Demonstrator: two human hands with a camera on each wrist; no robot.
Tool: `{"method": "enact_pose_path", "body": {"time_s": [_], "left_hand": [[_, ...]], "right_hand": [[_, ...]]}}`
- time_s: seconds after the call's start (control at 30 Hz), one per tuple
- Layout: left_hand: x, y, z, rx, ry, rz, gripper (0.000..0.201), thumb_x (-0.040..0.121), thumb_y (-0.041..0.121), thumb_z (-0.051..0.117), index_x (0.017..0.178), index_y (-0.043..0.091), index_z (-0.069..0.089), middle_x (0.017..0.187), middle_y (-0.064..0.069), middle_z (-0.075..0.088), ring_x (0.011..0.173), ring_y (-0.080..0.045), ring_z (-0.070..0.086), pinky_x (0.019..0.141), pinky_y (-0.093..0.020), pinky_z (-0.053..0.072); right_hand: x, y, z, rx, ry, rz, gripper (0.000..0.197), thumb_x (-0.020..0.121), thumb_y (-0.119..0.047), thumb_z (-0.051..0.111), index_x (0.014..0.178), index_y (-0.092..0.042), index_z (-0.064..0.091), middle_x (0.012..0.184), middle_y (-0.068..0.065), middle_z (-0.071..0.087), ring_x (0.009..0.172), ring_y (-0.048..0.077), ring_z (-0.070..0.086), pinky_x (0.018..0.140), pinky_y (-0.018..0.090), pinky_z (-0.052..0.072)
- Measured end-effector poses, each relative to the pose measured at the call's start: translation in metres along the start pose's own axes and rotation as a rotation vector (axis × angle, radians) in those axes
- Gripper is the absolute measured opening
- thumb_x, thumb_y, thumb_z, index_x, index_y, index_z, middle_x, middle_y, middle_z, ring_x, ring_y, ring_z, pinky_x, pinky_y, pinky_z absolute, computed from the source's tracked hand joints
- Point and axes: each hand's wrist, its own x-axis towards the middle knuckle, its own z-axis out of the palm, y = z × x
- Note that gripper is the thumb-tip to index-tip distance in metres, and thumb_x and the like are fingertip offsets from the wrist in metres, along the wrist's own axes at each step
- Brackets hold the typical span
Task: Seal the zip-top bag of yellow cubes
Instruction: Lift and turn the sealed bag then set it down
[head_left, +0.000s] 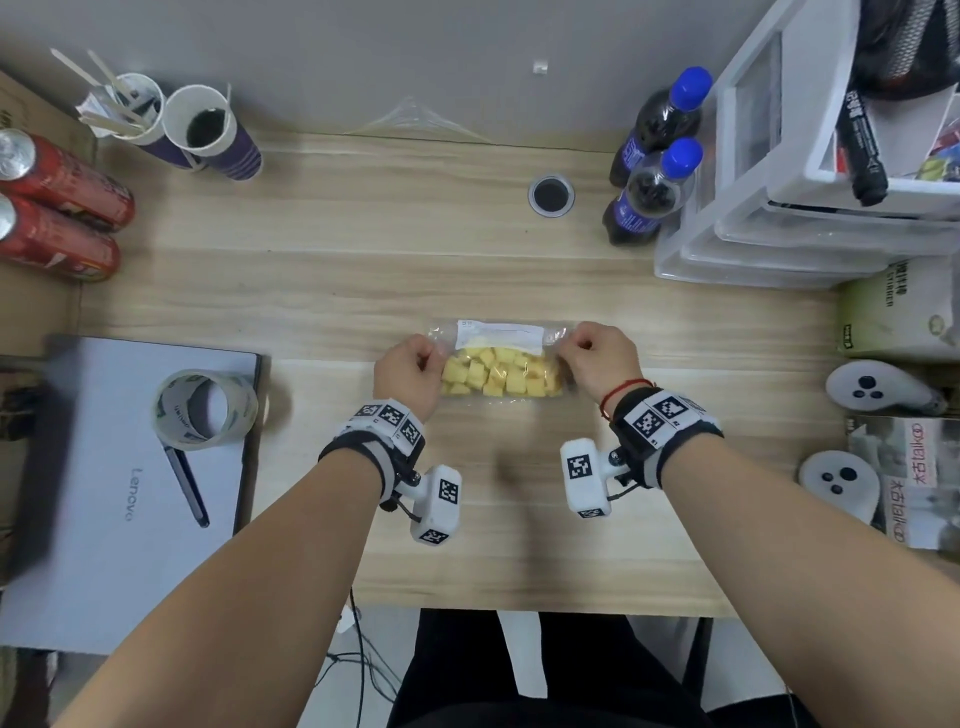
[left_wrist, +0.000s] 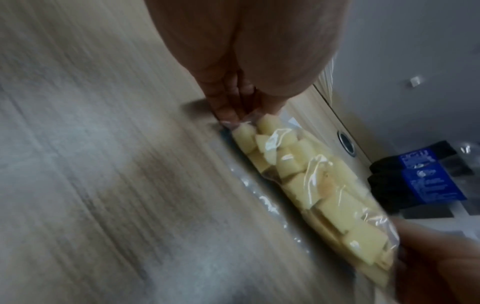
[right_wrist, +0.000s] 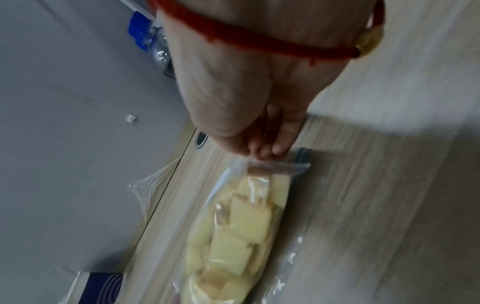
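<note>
Centrally on the wooden desk (head_left: 363, 270) lies the clear zip-top bag (head_left: 498, 335), packed with yellow cubes (head_left: 501, 375). At its 9 o'clock end the left hand (head_left: 408, 375) pinches the bag with curled fingers; at 3 o'clock the right hand (head_left: 602, 361) pinches likewise.
</note>
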Motion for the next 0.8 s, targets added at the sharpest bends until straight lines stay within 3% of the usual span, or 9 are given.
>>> {"method": "enact_pose_path", "body": {"time_s": [0.07,0.2,0.3,0.4,0.5,0.6,0.67,0.73,0.8], "left_hand": [[-0.001,0.0,-0.002,0.038,0.023,0.004,0.025,0.094,0.029,0.055,0.074,0.016,0.056,0.07,-0.001,0.059,0.068,-0.019,0.052,0.062,-0.025,0.032],[0.001,0.001,0.003,0.024,-0.013,-0.036,0.02,0.091,0.031,0.058,0.079,0.015,0.057,0.072,-0.001,0.062,0.071,-0.021,0.056,0.064,-0.025,0.037],[-0.001,-0.001,0.009,-0.058,-0.044,-0.047,0.022,0.084,0.034,0.068,0.076,0.023,0.05,0.074,-0.003,0.066,0.069,-0.019,0.063,0.067,-0.03,0.048],[-0.001,-0.002,0.012,-0.087,0.011,-0.014,0.028,0.081,0.028,0.073,0.072,0.026,0.046,0.067,-0.003,0.062,0.064,-0.02,0.061,0.065,-0.03,0.05],[-0.003,-0.002,0.016,-0.193,0.006,0.001,0.03,0.077,0.038,0.074,0.08,0.029,0.046,0.066,-0.006,0.066,0.066,-0.024,0.066,0.069,-0.036,0.055],[-0.015,0.003,0.017,-0.254,-0.074,-0.027,0.061,0.067,0.041,0.084,0.11,0.025,0.045,0.088,0.0,0.067,0.08,-0.017,0.066,0.073,-0.028,0.054],[-0.024,0.008,0.019,-0.137,-0.036,0.097,0.091,0.06,0.042,0.088,0.131,0.019,0.037,0.114,-0.004,0.054,0.1,-0.02,0.059,0.087,-0.032,0.051],[-0.028,0.008,0.024,0.076,0.091,0.242,0.108,0.061,0.057,0.081,0.143,0.012,0.027,0.138,-0.016,0.035,0.126,-0.031,0.041,0.106,-0.043,0.037],[-0.029,0.014,0.029,0.247,0.08,0.313,0.105,0.074,0.068,0.061,0.151,0.016,0.012,0.155,-0.019,0.013,0.143,-0.035,0.016,0.113,-0.048,0.017]], "right_hand": [[0.002,-0.001,0.0,-0.016,0.077,0.013,0.024,0.088,-0.023,0.057,0.066,-0.015,0.054,0.064,-0.003,0.054,0.072,0.023,0.053,0.067,0.025,0.036],[0.0,-0.002,0.003,0.161,0.069,0.035,0.028,0.081,-0.048,0.064,0.088,-0.022,0.057,0.089,-0.001,0.07,0.082,0.02,0.065,0.076,0.032,0.051],[-0.003,0.004,0.004,0.222,-0.01,0.004,0.032,0.069,-0.039,0.078,0.082,-0.033,0.05,0.09,0.004,0.071,0.082,0.022,0.068,0.077,0.041,0.057],[0.002,0.011,0.002,0.297,0.049,0.029,0.023,0.063,-0.038,0.072,0.071,-0.039,0.05,0.085,0.011,0.072,0.081,0.032,0.071,0.077,0.056,0.056],[0.008,0.01,-0.001,0.324,0.118,0.012,0.019,0.073,-0.031,0.067,0.07,-0.04,0.05,0.086,0.01,0.072,0.079,0.03,0.07,0.079,0.056,0.056],[0.002,0.002,-0.002,0.311,0.105,-0.024,0.01,0.082,-0.036,0.061,0.088,-0.04,0.055,0.102,0.005,0.068,0.09,0.023,0.066,0.089,0.052,0.053],[-0.007,0.003,0.001,0.208,0.065,-0.097,0.029,0.089,-0.041,0.056,0.115,-0.029,0.055,0.124,0.005,0.053,0.11,0.02,0.054,0.103,0.047,0.045],[-0.018,0.004,0.006,-0.067,0.068,-0.24,0.052,0.09,-0.05,0.051,0.136,-0.026,0.043,0.143,0.008,0.03,0.133,0.024,0.032,0.115,0.044,0.027],[-0.023,0.008,0.014,-0.339,0.057,-0.402,0.062,0.092,-0.055,0.043,0.147,-0.029,0.028,0.158,0.009,0.011,0.146,0.028,0.012,0.116,0.047,0.014]]}}
